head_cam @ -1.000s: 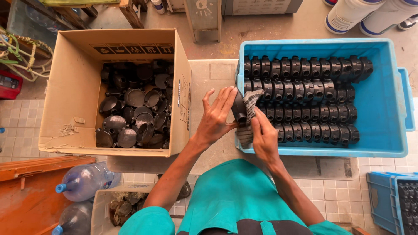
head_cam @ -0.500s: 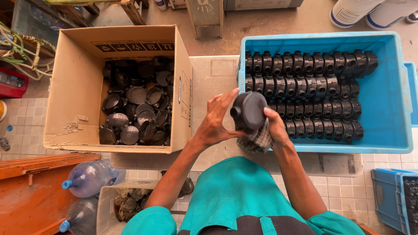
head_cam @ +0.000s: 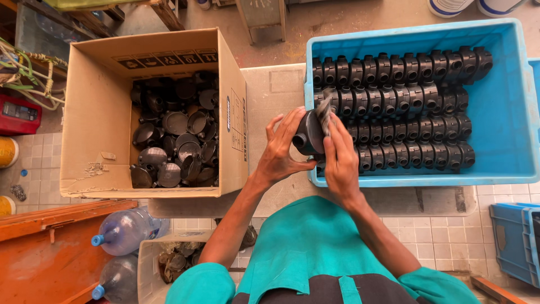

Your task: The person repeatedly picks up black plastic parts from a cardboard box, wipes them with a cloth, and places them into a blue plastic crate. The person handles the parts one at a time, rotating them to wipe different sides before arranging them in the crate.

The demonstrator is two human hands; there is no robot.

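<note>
Black fitting (head_cam: 308, 134) btwn both hands, rag (head_cam: 324, 110) on top.

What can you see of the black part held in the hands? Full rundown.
The black part is a round, cup-like fitting that looks like moulded plastic, with a short stub outlet at its lower left. It is held in the air over the near left corner of the blue crate, tilted on its side. The left hand cups it from the left; the right hand presses a grey cloth against its right face. It resembles the fittings lined up in the crate. Its inside is hidden.
</note>
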